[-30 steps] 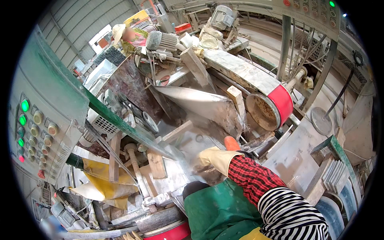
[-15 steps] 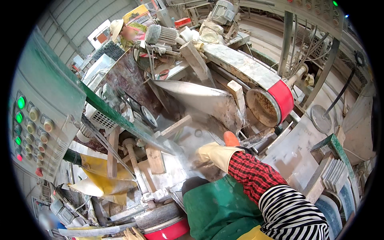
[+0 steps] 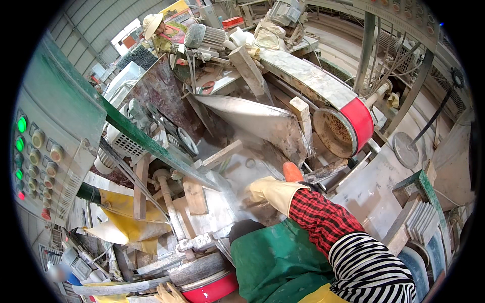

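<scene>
My right hand [image 3: 271,191], in a pale yellow glove with an orange fingertip, lies on a wet grey stone slab [image 3: 237,171] on the machine bed. A red plaid sleeve covers that forearm. A metal guard [image 3: 252,121] and a red-rimmed belt wheel [image 3: 348,129] stand just behind the hand. Only the gloved fingers of my left hand [image 3: 169,294] show at the lower edge, resting by a red-rimmed grey wheel [image 3: 207,283]. Whether either hand grips anything is hidden. A green apron [image 3: 275,262] covers my front.
A grey control panel [image 3: 45,151] with green and red buttons fills the left. A green steel beam [image 3: 146,146] crosses in front of it, with wooden blocks [image 3: 194,194] and yellow sheeting [image 3: 121,217] below. Another person in a hat [image 3: 159,30] works at the far back.
The view has shifted slightly down the machine. My right hand stays on the wet slab, barely moved.
</scene>
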